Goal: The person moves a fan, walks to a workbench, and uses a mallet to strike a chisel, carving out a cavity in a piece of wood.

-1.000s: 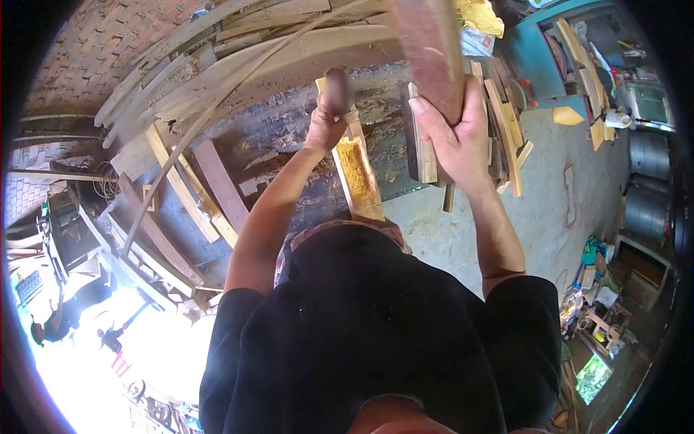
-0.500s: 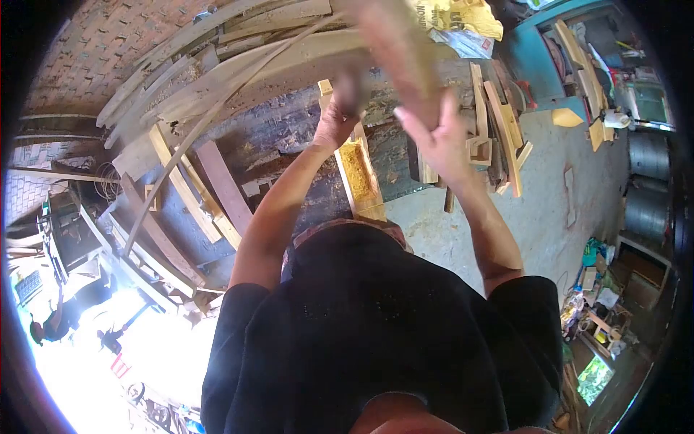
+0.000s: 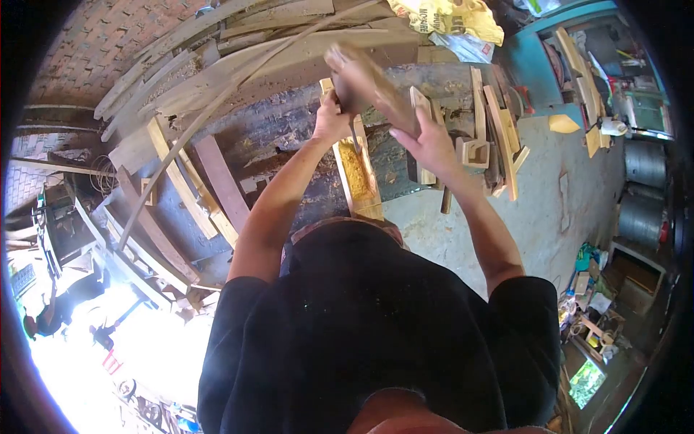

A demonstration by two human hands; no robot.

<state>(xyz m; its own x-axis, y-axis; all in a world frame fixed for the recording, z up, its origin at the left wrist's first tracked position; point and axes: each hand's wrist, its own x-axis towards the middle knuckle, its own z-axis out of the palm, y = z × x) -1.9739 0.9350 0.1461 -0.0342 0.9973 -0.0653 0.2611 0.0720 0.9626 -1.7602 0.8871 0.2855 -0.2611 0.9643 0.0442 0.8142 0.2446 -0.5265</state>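
My left hand (image 3: 332, 121) is closed around a chisel, whose narrow blade (image 3: 354, 139) points down at a pale wooden piece (image 3: 370, 208). A long recess in that piece is full of yellow wood chips (image 3: 354, 170). The chisel's handle is mostly covered by my fingers and a dark blur. My right hand (image 3: 434, 148) grips a thick wooden club (image 3: 372, 83), smeared by motion. The club slants up and to the left, its far end above my left hand; whether it touches the chisel I cannot tell.
The pale piece lies across a dark, rough workbench (image 3: 282, 119). Planks (image 3: 188, 181) lean on the left, and long boards (image 3: 289, 50) lie behind. More wood strips (image 3: 500, 137) and a small wooden block (image 3: 473, 152) sit on the right. A yellow sack (image 3: 452, 22) lies at the back.
The club has swung down and left toward my left hand, and its far end has come into view. My right hand has moved slightly down; my left hand stays near the same spot.
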